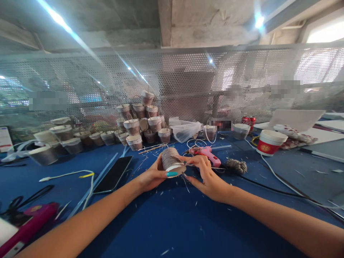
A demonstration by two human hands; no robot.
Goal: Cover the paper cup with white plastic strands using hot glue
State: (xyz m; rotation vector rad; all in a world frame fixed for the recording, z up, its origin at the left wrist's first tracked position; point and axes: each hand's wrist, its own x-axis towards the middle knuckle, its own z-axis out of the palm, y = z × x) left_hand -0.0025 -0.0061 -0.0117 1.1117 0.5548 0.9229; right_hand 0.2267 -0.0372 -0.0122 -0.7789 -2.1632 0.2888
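Left hand (154, 176) grasping tilted grey cord-wrapped cup with white rim (171, 158) over blue tabletop (188, 229); right hand (208, 177), fingers at cup's rim, cannot tell whether pinching anything; pink plastic glue gun (211, 156) just beyond right hand

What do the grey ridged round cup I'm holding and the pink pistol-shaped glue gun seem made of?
Grey ridged cup: probably matte cord or yarn over paper, given its fine rings and white end. Pink pistol-shaped glue gun: likely smooth plastic, given its even colour.
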